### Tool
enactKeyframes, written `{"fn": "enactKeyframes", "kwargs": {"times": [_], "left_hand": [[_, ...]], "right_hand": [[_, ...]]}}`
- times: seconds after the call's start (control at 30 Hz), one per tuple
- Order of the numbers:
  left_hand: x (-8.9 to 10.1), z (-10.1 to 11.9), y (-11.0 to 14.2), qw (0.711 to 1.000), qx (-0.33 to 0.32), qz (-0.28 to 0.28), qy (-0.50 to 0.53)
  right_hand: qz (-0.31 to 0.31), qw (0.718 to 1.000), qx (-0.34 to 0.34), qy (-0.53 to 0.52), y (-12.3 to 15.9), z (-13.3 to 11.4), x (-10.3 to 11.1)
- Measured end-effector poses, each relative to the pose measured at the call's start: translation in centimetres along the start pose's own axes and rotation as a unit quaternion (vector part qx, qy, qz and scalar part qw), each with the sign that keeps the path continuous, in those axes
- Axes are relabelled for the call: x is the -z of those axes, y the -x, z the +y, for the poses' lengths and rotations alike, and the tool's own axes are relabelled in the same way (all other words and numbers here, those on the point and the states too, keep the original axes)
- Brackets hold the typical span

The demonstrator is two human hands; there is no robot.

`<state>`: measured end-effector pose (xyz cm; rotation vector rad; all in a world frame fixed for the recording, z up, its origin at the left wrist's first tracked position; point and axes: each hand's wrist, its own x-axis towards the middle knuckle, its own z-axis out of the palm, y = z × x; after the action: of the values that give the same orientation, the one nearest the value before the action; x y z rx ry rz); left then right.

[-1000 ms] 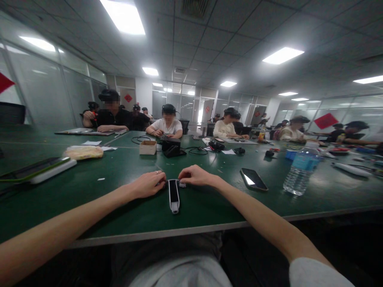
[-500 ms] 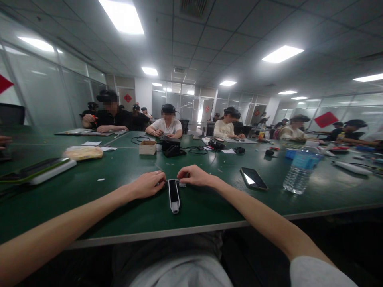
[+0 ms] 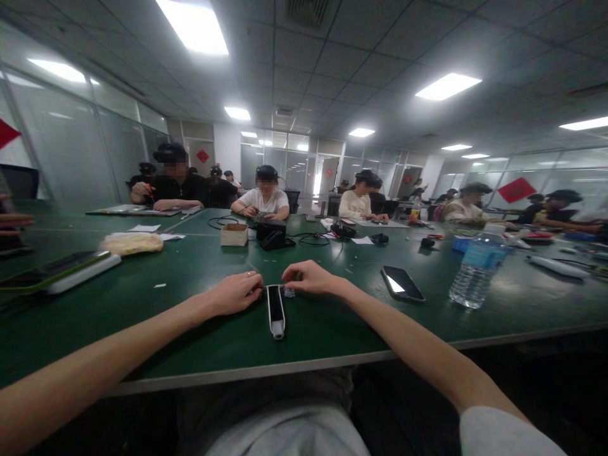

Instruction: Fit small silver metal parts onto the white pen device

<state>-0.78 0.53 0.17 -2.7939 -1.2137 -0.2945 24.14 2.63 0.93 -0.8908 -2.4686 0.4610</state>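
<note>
A slim white device with a long black face (image 3: 276, 307) lies on the green table, its narrow end toward me. My left hand (image 3: 240, 292), with a ring on one finger, rests at its far left corner. Those fingers are curled together, and whatever they hold is hidden. Across from it, my right hand (image 3: 306, 278) has thumb and fingers bent in a pinch beside the far right corner; I cannot make out anything in it. Small greyish pieces (image 3: 289, 293) lie just under the right fingers, too small to name.
A phone (image 3: 403, 283) and a water bottle (image 3: 479, 269) stand to the right. Farther back are a small cardboard box (image 3: 234, 235), black cables and papers. On the left lie a yellowish packet (image 3: 132, 244) and a green-edged device (image 3: 57, 272). Several people sit around the tables.
My right hand has lifted very slightly, and more of the greyish pieces shows beneath it. My left hand and the white device stay put. Another person's hand at the left edge has shifted inward.
</note>
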Motion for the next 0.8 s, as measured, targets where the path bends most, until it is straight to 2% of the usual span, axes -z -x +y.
{"fn": "enactKeyframes", "kwargs": {"times": [0.17, 0.3, 0.37, 0.43, 0.6, 0.7, 0.8], "left_hand": [[-0.3, -0.2, 0.0, 1.000, -0.008, 0.006, 0.003], [0.0, 0.0, 0.0, 1.000, -0.001, 0.002, 0.003], [0.1, 0.1, 0.1, 1.000, 0.001, 0.002, 0.006], [0.2, 0.1, 0.1, 1.000, 0.002, 0.000, 0.015], [0.2, 0.0, 0.2, 0.999, 0.009, -0.004, 0.036], [0.3, 0.0, 0.2, 0.999, 0.007, 0.000, 0.032], [0.2, 0.0, 0.2, 0.999, 0.001, 0.000, 0.034]], "right_hand": [[0.053, 0.995, -0.015, 0.087, -0.1, 1.4, 0.9], [0.045, 0.979, -0.091, 0.179, -0.2, 4.7, 1.7], [0.036, 0.957, -0.182, 0.223, -0.1, 6.8, 2.3], [0.046, 0.939, -0.236, 0.246, 0.6, 9.0, 3.3], [0.077, 0.873, -0.384, 0.290, 4.2, 13.8, 5.9], [0.077, 0.844, -0.444, 0.291, 5.9, 15.9, 6.5], [0.065, 0.833, -0.470, 0.283, 6.3, 17.2, 6.4]]}}
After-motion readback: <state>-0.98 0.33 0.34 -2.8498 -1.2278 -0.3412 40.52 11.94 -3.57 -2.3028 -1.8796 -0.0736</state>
